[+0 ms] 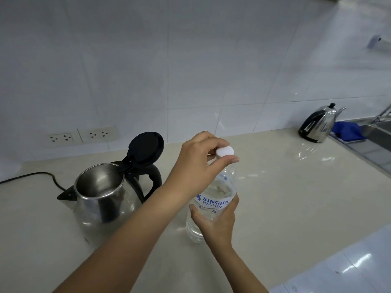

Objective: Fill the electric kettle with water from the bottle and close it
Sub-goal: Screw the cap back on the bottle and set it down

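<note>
The left hand (196, 163) is pinching the small white round plastic cap (225, 151) between thumb and fingertips at the top of the clear plastic water bottle (213, 199) with blue lettering; whether the cap is sitting on the neck or lifted just off it is hard to tell from this angle. The right hand (215, 223) is wrapping around the bottle's lower body, thumb on one side and fingers on the other, holding it upright on the pale glossy countertop (296, 197). Just beside the bottle, to its left, the stainless steel electric kettle (103, 197) with a black handle is standing with its black hinged lid (146, 150) tilted open and its black cord (31, 176) trailing off left. White wall sockets (82, 135) are showing behind it. Well apart, at the far right, a shiny metal teapot (317, 125) is sitting near a blue cloth (348, 132) and a steel sink (378, 134)
</note>
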Demonstrator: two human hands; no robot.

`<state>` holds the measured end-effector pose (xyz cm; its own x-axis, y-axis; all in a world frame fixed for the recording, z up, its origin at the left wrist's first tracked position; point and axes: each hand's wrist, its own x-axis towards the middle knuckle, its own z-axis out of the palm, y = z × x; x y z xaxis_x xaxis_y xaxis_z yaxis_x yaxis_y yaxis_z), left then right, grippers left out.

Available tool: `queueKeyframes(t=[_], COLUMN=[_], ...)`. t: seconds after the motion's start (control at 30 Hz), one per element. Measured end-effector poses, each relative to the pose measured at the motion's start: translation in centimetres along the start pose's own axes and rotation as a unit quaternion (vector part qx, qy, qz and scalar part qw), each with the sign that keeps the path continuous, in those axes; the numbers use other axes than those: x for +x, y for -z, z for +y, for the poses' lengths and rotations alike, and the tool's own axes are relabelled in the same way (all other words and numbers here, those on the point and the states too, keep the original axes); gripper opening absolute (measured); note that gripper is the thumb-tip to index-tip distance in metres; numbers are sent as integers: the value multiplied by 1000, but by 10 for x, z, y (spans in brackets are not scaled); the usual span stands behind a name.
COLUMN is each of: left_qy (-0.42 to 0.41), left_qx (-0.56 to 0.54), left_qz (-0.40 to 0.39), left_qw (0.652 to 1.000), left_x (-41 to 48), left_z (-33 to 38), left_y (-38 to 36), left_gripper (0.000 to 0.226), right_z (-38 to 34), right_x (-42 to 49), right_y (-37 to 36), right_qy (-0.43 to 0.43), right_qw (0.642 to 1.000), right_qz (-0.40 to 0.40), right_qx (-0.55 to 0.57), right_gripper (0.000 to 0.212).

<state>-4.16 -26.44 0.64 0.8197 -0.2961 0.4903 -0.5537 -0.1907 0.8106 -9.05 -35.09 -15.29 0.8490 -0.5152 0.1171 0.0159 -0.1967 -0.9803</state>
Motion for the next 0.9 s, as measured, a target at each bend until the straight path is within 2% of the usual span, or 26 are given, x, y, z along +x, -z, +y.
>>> queueKeyframes(t=[0.13, 0.2, 0.3, 0.37, 0.4, 0.47, 0.57, 0.63, 0.7, 0.77, 0.9], left_qy=[0, 5, 81, 128, 146, 172, 211, 202, 197, 187, 142], left_qx=[95, 104, 24, -67, -105, -104, -2, 37, 4, -44, -93], left_qz=[-15, -20, -98, -173, -182, -134, 22, 55, -18, -163, -419], left_qw=[995, 994, 992, 974, 967, 970, 977, 977, 980, 968, 892], left_x=[11, 12, 10, 7, 5, 1, -2, 2, 8, 9, 21], left_z=[5, 9, 10, 7, 6, 7, 17, 13, 9, 7, 6], left_y=[2, 1, 9, 16, 15, 1, -27, -32, -23, -7, 18], left_gripper=[34, 34, 23, 29, 33, 40, 44, 48, 43, 33, 18], right_z=[1, 1, 1, 0, -2, -6, -12, -14, -14, -13, -16], right_x=[0, 0, 0, -1, -2, -5, -10, -11, -6, 1, 16], right_y=[-2, -2, -3, -5, -7, -11, -12, -4, 11, 26, 45], right_qy=[0, -2, -7, -9, -12, -23, -44, -59, -67, -68, -80], right_qw=[1000, 1000, 1000, 1000, 1000, 999, 998, 997, 995, 987, 954], right_qz=[5, 6, 11, 15, 18, 24, 17, -17, -76, -147, -288], right_qx=[-4, -2, 6, 13, 20, 33, 50, 43, 19, 8, -16], right_gripper=[101, 99, 99, 99, 98, 97, 90, 81, 80, 85, 85])
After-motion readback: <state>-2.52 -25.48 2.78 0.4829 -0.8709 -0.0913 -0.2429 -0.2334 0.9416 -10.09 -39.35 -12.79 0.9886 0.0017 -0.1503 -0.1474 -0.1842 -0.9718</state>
